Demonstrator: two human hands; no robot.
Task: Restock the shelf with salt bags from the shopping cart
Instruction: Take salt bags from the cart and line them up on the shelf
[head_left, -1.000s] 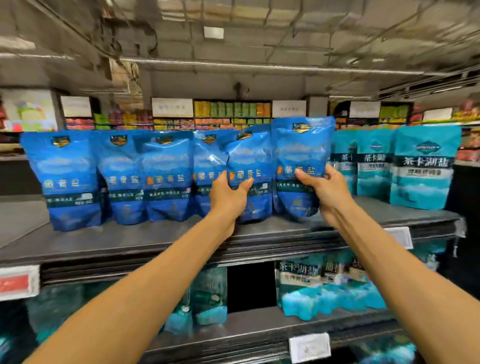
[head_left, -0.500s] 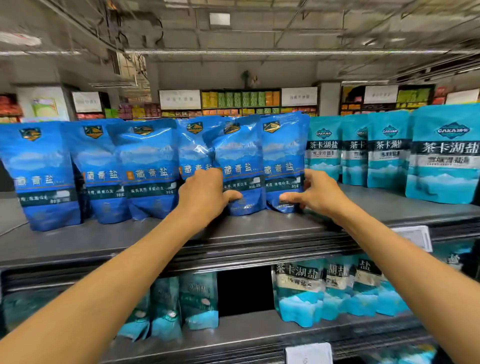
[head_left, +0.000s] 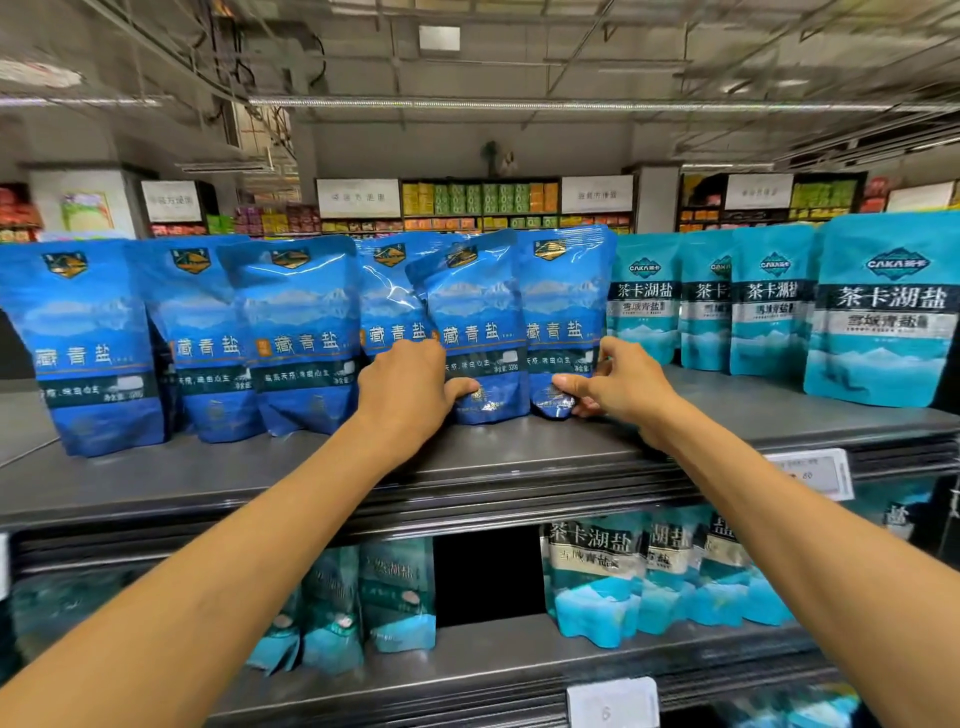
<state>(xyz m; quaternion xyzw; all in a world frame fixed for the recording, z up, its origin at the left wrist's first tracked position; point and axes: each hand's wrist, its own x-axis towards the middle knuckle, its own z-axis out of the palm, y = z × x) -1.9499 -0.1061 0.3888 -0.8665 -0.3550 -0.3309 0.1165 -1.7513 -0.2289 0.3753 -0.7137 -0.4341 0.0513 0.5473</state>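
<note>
A row of dark blue salt bags stands upright on the grey top shelf (head_left: 519, 457). My left hand (head_left: 410, 387) grips the lower part of a slightly tilted blue bag (head_left: 475, 312) in the middle of the row. My right hand (head_left: 615, 384) pinches the bottom corner of the rightmost blue bag (head_left: 563, 306), which stands on the shelf. More blue bags (head_left: 296, 332) line up to the left. The shopping cart is out of view.
Teal salt bags (head_left: 883, 312) stand to the right on the same shelf. More teal bags (head_left: 597, 577) fill the lower shelf (head_left: 493, 654), with a dark gap in its middle. Price tags (head_left: 810, 473) hang on the shelf edges. Other store shelves stand behind.
Both hands have slid down from the middle of the two bags to their bottoms, and the bags now rest lower on the shelf. The view has shifted slightly right.
</note>
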